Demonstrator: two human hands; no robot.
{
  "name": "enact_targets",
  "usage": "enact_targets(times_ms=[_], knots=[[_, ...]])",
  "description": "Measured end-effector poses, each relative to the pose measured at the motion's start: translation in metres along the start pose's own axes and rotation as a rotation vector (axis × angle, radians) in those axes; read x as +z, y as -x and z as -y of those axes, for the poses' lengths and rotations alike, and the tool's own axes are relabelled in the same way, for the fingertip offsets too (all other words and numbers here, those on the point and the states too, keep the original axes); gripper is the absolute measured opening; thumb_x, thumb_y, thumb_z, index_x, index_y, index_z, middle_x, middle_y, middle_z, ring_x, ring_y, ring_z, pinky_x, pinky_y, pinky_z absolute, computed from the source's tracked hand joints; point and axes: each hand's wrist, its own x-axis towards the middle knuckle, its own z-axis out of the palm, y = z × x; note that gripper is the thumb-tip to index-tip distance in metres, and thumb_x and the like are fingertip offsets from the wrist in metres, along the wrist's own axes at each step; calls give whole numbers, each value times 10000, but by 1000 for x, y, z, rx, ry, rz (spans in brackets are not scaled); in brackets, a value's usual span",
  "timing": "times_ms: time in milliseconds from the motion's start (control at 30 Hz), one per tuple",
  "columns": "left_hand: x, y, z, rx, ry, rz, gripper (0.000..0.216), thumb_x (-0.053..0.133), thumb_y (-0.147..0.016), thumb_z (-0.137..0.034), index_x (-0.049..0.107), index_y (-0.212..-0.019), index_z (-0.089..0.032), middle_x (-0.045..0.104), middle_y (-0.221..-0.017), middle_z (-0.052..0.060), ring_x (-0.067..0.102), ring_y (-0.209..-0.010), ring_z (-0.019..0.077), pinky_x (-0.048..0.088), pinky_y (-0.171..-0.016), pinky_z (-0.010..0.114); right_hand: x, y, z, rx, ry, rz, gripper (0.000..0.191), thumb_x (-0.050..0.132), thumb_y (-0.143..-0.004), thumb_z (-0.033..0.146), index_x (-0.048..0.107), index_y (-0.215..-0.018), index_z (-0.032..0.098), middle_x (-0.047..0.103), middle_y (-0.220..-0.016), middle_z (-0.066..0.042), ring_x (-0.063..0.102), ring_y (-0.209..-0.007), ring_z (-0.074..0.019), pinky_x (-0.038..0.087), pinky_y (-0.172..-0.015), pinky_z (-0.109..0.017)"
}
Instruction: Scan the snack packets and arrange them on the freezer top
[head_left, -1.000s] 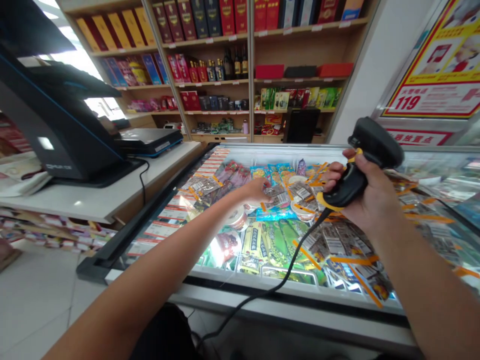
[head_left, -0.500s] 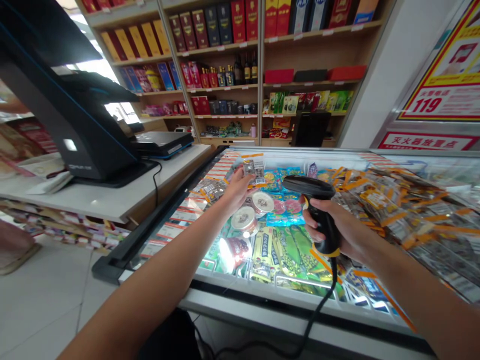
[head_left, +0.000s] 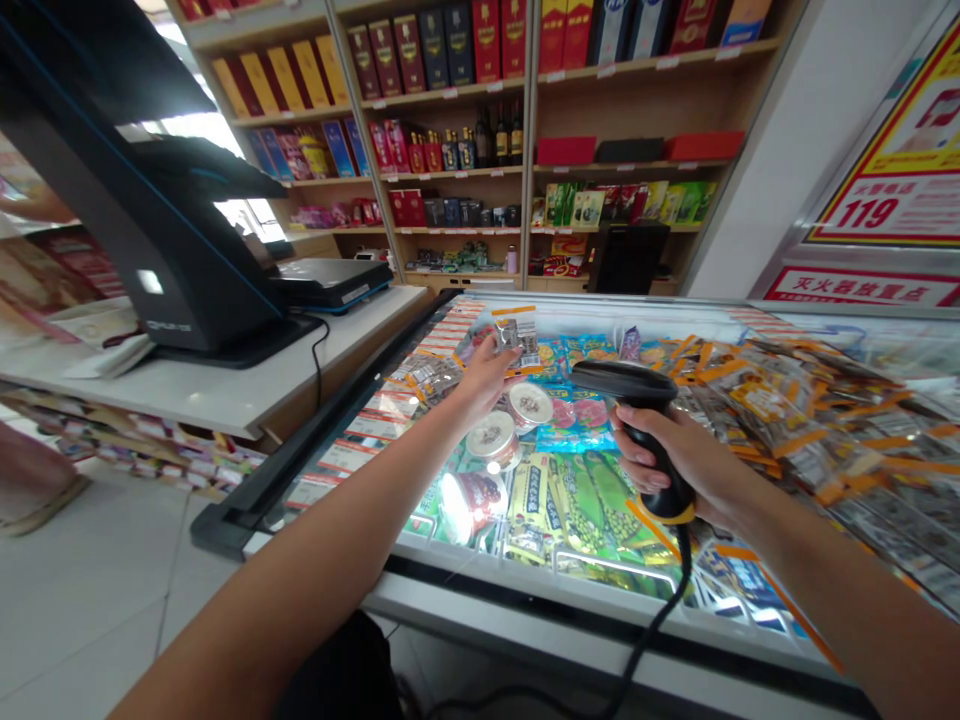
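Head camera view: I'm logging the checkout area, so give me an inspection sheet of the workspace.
Surface: glass-topped freezer, lit inside, packets lying on the glass.
Job's things: small packet; black scanner pointing toward it.
Clutter: orange-strapped packets heaped at right.
Grippers: left hand holds the small packet up; right hand grips the scanner handle.
Cables: scanner cable hangs over the freezer edge; another cable on the white counter.
Surroundings: register terminal, shelves of boxes and bottles.
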Motion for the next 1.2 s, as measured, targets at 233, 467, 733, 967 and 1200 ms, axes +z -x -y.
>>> enact_targets(times_ms=[233,467,733,967,1200], knots=[[4,5,-2,-2,8,27,192,647,-869,-188,547,-1021,-249,680,-1119,12,671,-958,142,550,-907,372,2,1,1,-6,10,-1,304,696,-885,409,490,-772,215,404,-520,90,317,-365,-51,262,-401,-189],[-18,-9,-12,211,-662,-120,178,555,-902,-300,567,-1063,-227,695,-1129,82,667,-1026,240,523,-917,398,-1,3,8,-35,-30,-82,249,743,-818,404,574,-845,223,427,-533,73,332,-376,-58,267,-392,-196],[-66,-6,-36,178,-1846,-322,439,565,-888,-387,594,-1249,-139,597,-1310,252,476,-1301,421,382,-1050,527,-14,9,36,-151,-145,-260,243,766,-719,351,613,-829,197,362,-533,79,301,-380,-39,280,-382,-184],[-65,-7,-20,-25,-1720,-76,717,421,-926,-634,307,-1592,-391,279,-1640,204,193,-1496,532,211,-1048,801,-21,10,41,-211,-126,-250,213,744,-716,335,620,-821,198,367,-530,73,291,-371,-44,271,-370,-191],[-85,-16,-12,-32,-1871,-123,602,301,-991,-549,370,-1568,-393,420,-1538,201,374,-1412,494,296,-1054,706,-25,13,49,-253,-121,-291,195,722,-687,310,593,-781,198,330,-551,81,258,-389,-37,263,-379,-190]])
